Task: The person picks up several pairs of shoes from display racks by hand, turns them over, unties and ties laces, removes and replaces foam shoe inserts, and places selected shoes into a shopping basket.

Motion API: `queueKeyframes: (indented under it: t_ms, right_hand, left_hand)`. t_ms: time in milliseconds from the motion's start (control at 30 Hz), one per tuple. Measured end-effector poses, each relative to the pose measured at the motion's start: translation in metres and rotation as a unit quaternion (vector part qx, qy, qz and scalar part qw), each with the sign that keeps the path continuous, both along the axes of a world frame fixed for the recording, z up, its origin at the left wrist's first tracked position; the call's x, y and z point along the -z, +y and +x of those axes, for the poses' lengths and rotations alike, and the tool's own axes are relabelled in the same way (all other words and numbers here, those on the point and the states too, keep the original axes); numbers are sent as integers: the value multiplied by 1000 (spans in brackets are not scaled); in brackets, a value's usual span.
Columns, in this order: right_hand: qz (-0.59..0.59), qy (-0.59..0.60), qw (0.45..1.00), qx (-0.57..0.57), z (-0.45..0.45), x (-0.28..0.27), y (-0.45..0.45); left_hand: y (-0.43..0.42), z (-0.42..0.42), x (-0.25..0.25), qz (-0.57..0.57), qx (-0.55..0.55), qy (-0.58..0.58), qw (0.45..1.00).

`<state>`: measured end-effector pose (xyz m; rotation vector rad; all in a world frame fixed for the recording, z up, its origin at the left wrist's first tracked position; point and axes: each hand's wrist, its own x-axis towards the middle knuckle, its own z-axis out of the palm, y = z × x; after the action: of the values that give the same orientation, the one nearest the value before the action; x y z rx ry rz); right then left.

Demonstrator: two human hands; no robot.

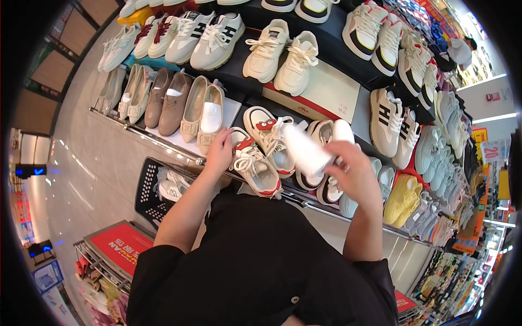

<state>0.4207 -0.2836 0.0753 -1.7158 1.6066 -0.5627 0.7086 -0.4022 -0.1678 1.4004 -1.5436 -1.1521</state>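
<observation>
My right hand (353, 168) is closed on a white, blurred, rounded object (305, 151), held over the front row of shoes. My left hand (219, 151) rests at the toe of a cream sneaker with red trim (255, 167); its fingers are close together, and whether they grip the shoe is unclear. Just beyond stands the matching sneaker (269, 136), with a red patch with eyes on its toe. Left of my left hand is a pair of beige flats (202, 111), with a white insert in one.
Tiered shelves hold many more shoes, among them brown shoes (169, 100) and yellow shoes (402, 201). A metal rail (163, 142) runs along the front edge. A black basket (147, 187) with white shoes stands below left. A person (461, 52) is far back right.
</observation>
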Motion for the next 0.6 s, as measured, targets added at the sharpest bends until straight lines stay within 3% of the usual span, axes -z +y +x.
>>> queueKeyframes:
  t_ms: [67,100,167,200,267,300,367,433,500,533,567,600]
  right_hand:
    - [-133,59,982,120,-12,28,-7]
    - [-133,56,981,131,-14,41,-7]
    - [-260,193,932,161,-15,66,-6]
    - [-293,232,914,154,-18,80,-2]
    - [-281,179,927,173,-3,91,14]
    - [-271,128,937,178,6,97,23]
    - [-247,68,958,132,19,117,37]
    - [-172,17,978,118,33,131,49]
    - [-203,16,973,107,37,142,55]
    - [-181,13,978,105,39,143,59]
    - [-159,10,982,102,39,145,62]
    - [-145,28,984,98,37,147,64]
  left_hand:
    - [20,6,-27,5,-33,27,999]
    - [31,8,-33,4,-23,23,999]
    - [55,9,-46,-126,-63,45,989]
    - [66,11,-61,-128,-50,41,990]
    - [83,11,-94,-269,35,-95,958]
    - [85,7,-100,-272,50,-96,956]
    - [86,-4,-109,-372,170,-145,901]
    - [83,-22,-120,-393,223,-168,876]
    - [76,-44,-133,-370,330,-275,824]
    - [70,-52,-125,-402,339,-323,787]
    - [62,-61,-119,-404,342,-323,784]
    - [54,-69,-113,-388,358,-403,748]
